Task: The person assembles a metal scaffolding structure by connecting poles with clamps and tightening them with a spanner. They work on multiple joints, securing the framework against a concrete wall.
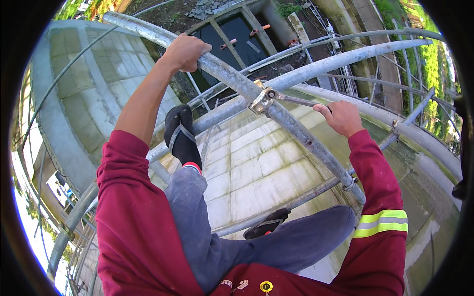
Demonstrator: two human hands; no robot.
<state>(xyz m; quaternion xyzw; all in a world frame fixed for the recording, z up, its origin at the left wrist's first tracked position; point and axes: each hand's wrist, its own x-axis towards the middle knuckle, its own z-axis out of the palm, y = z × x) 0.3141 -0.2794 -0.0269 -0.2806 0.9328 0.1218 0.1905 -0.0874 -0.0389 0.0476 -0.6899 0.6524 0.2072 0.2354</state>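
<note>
My left hand (184,52) is wrapped around a galvanized scaffold tube (224,72) that slants from the upper left to the lower right. Closed around the handle of a spanner (295,100) is my right hand (340,117). The spanner's far end sits on the bolt of a scaffold coupler (261,97). This coupler clamps the slanting tube where it crosses a second thick tube (345,58). My sandalled left foot (181,129) rests by the second tube, and the other foot (268,224) is on a lower pole.
Below lies a tiled concrete wall face (266,172), with another block wall (106,74) at left. Dark water (229,37) fills a pit at the top, crossed by beams with orange pipe ends (260,29). More scaffold tubes (79,212) and a coupler (395,129) stand around.
</note>
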